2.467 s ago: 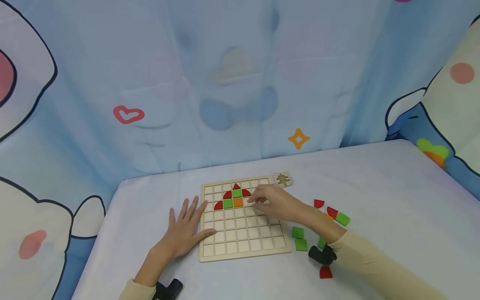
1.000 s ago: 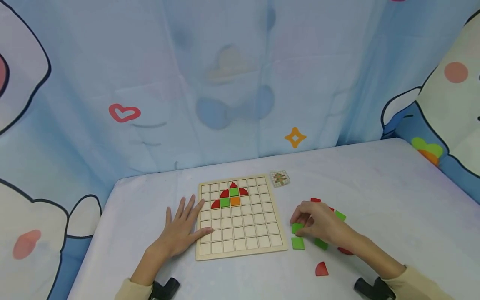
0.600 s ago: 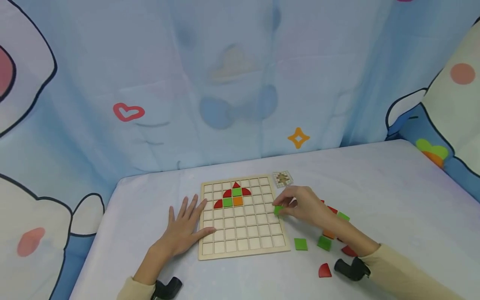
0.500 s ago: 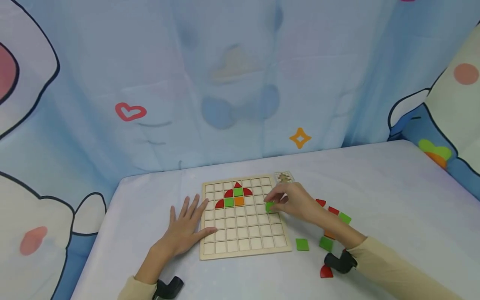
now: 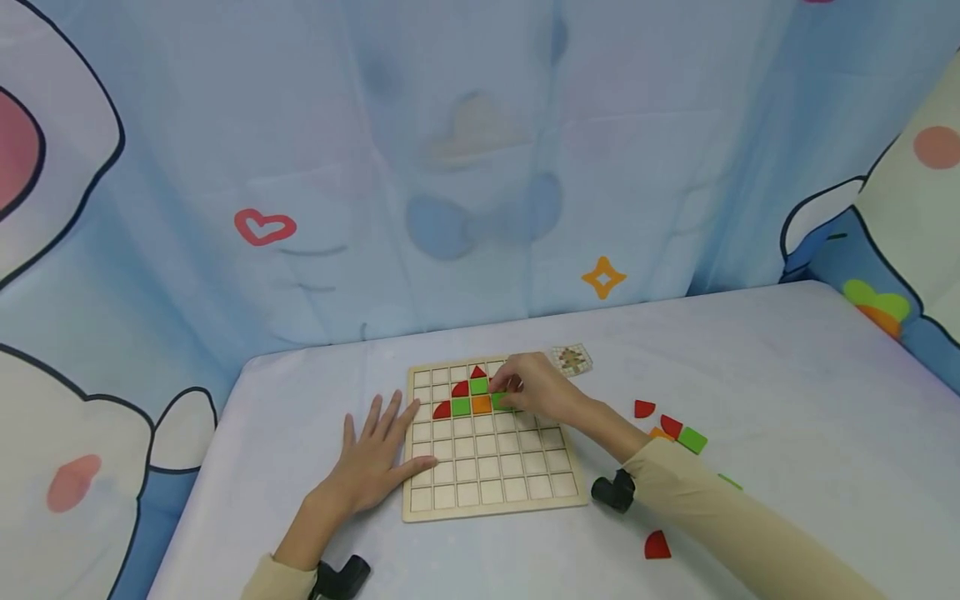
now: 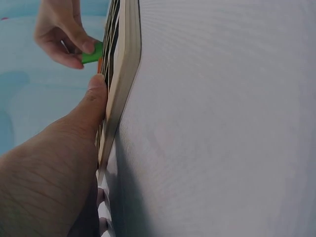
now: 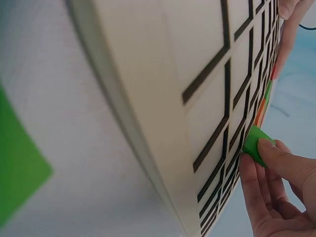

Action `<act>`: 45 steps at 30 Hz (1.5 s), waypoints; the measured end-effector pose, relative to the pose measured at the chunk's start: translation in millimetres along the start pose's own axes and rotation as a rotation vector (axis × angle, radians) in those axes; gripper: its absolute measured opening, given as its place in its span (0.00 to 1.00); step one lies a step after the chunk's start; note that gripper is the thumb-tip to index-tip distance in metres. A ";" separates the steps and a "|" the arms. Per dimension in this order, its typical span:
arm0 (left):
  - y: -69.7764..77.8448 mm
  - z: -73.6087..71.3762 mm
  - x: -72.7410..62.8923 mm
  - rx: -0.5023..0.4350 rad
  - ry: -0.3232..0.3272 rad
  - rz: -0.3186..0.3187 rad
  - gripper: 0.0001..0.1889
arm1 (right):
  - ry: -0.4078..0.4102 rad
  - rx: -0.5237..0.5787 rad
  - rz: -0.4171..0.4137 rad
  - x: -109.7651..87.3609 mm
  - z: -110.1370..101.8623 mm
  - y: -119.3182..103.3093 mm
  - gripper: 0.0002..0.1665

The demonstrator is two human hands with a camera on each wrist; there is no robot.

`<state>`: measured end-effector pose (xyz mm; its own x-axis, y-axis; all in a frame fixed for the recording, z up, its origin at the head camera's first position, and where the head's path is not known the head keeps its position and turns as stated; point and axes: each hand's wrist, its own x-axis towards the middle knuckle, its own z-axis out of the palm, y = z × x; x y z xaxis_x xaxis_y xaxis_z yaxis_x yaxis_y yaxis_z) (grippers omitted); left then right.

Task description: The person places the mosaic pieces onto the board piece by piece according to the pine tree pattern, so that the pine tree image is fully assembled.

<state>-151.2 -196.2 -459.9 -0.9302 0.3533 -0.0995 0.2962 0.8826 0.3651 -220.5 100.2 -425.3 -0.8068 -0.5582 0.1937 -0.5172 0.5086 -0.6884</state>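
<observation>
A wooden grid board (image 5: 491, 467) lies on the table, bearing coloured tiles near its top: a red triangle (image 5: 477, 372), red quarter-circles, green squares and an orange square (image 5: 481, 405). My right hand (image 5: 538, 387) pinches a green square tile (image 7: 254, 143) between thumb and fingers, right beside the orange square. In the right wrist view this tile stands tilted against the grid. My left hand (image 5: 375, 462) has its fingers spread at the board's left edge, thumb resting on the rim. The red quarter-circle at the upper right is hidden behind my right hand.
Loose tiles lie to the board's right, among them a green square (image 5: 692, 440), a red quarter-circle (image 5: 657, 545) and an orange piece (image 5: 662, 434). My right sleeve (image 5: 697, 492) covers others. A small pattern card (image 5: 572, 359) lies off the board's top right corner.
My right hand went from the board to the loose tiles, picked up a green square tile and carried it left to beside the orange square. The left hand has stayed in place.
</observation>
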 end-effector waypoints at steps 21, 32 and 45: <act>3.3 -4.3 -1.4 -0.007 -0.023 -0.001 0.47 | -0.076 -0.158 0.051 4.3 2.6 -6.7 0.09; 1.9 -3.8 0.3 0.005 -0.035 -0.013 0.47 | -0.097 -0.270 0.026 5.3 8.0 -11.9 0.10; 4.6 -5.6 -2.4 -0.011 -0.034 -0.004 0.47 | -0.138 -0.132 -0.024 -10.9 -9.8 -1.0 0.13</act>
<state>-148.8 -194.7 -452.9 -0.9237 0.3597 -0.1320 0.2894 0.8807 0.3749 -214.0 112.2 -419.9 -0.7514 -0.6515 0.1050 -0.5762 0.5703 -0.5855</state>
